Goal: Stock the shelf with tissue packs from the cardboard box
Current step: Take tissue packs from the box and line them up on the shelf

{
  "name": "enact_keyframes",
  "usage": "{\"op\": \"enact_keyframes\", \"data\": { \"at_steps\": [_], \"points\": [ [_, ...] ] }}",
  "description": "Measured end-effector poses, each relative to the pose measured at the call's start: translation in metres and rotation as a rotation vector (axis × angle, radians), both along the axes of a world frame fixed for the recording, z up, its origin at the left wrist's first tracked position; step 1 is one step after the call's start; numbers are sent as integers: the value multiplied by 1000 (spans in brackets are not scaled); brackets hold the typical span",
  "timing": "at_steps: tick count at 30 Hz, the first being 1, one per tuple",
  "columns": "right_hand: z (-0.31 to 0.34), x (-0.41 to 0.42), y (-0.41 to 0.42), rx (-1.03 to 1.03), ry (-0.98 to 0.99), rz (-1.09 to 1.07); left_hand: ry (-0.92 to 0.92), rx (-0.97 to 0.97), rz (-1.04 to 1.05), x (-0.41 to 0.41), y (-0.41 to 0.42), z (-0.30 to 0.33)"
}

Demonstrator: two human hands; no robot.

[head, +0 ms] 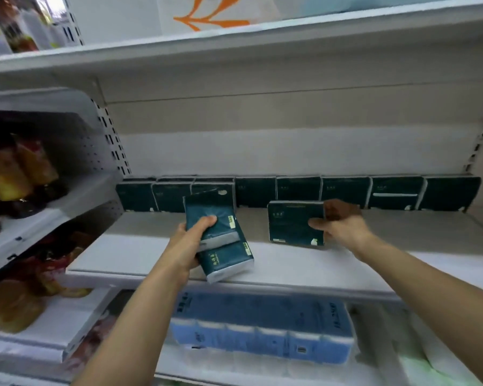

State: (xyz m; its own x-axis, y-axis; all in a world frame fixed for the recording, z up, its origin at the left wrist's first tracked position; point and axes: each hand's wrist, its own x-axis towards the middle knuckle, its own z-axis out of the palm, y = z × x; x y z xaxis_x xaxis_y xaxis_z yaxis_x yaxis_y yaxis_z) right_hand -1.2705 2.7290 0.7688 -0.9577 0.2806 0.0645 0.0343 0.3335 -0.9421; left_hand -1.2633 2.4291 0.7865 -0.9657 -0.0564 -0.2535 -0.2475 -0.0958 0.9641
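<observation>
A white shelf point(290, 263) is seen from above and in front, with a row of dark green tissue packs point(299, 192) stood upright along its back panel. At the left end of the row the packs are doubled, a second layer being visible behind the front ones.

Two packs are held over the shelf. The left pack point(221, 235) is gripped by the left hand point(191, 240), the fingers curled over its upper face and the palm underneath. This pack is tilted, its lower end hanging past the front edge of the shelf and its upper end pointing towards the row. It appears to be two packs stacked or joined end to end, but this cannot be told for certain.

The right pack point(296, 222) is held upright by the right hand point(343, 224), the thumb pressed on its front face and the fingers wrapped behind its right side. Its lower edge is on or just above the shelf surface, in front of the row and apart from it; contact cannot be made out.

On the shelf below, a large blue bundle point(262, 327) of wrapped rolls is laid flat. To the left, a neighbouring unit is filled with blurred red and yellow bags point(20, 168). An upper shelf point(234, 43) runs above the whole scene. The cardboard box is not shown.
</observation>
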Motion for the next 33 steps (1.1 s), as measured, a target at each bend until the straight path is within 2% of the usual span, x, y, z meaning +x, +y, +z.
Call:
{"op": "enact_keyframes", "data": {
  "at_steps": [3,9,14,25,33],
  "points": [
    [-2,-24,-15,117,-21,-16,-45,-23,0,-19,-10,-2],
    [-4,-62,-48,74,75,-65,-138,-62,-74,-60,-29,-10],
    [-6,-78,-59,169,136,-70,-195,-9,-94,-72,-28,-7],
    [-6,-102,-74,142,132,-84,-151,-37,-81,-95,-34,-26],
    [-11,-110,-75,231,132,-139,-136,-15,-89,-102,-31,-27]
  ]
}}
